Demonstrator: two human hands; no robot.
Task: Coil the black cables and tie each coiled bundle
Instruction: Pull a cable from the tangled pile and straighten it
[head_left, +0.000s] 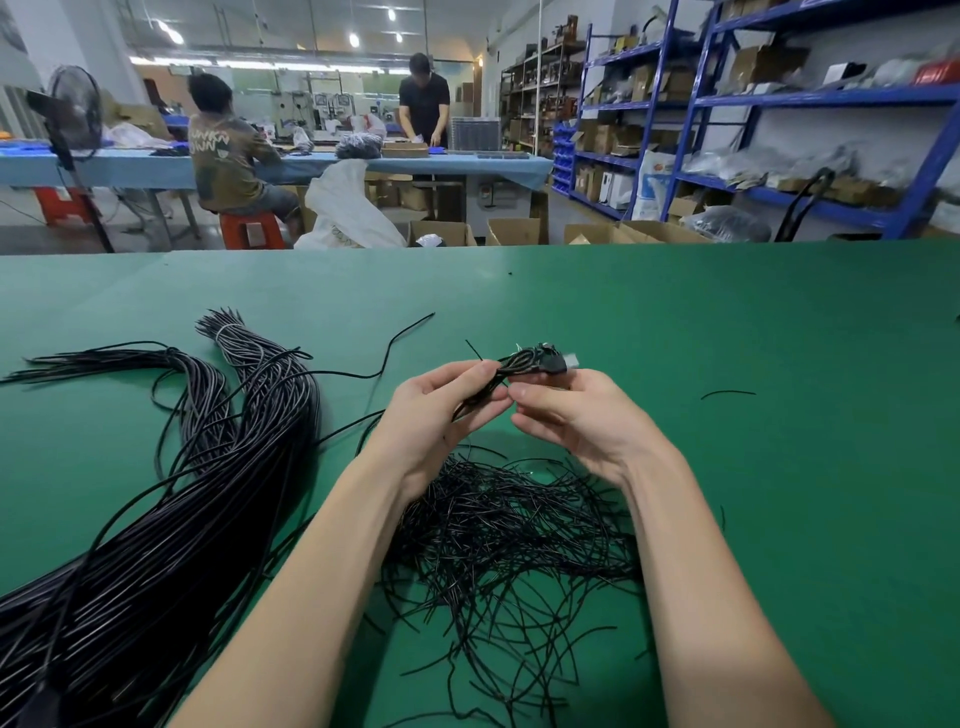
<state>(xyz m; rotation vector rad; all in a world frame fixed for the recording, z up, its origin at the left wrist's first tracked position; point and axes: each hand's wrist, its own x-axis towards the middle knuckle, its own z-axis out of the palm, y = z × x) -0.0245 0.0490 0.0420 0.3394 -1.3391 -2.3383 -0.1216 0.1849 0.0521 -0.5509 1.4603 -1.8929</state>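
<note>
Above the green bench (675, 322), both hands pinch one small coiled cable (524, 364): the left hand (441, 410) grips its loops, the right hand (566, 415) its middle. It looks light, bendy and springy, so hold the loops tight where the tie goes.

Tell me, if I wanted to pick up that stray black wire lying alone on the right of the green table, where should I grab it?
Probably pinch the stray wire at its middle, coming straight down from above. It lies flat on the green table, thin and slightly arched, with nothing touching it, so the middle should lift it evenly without the ends drooping far.
</note>
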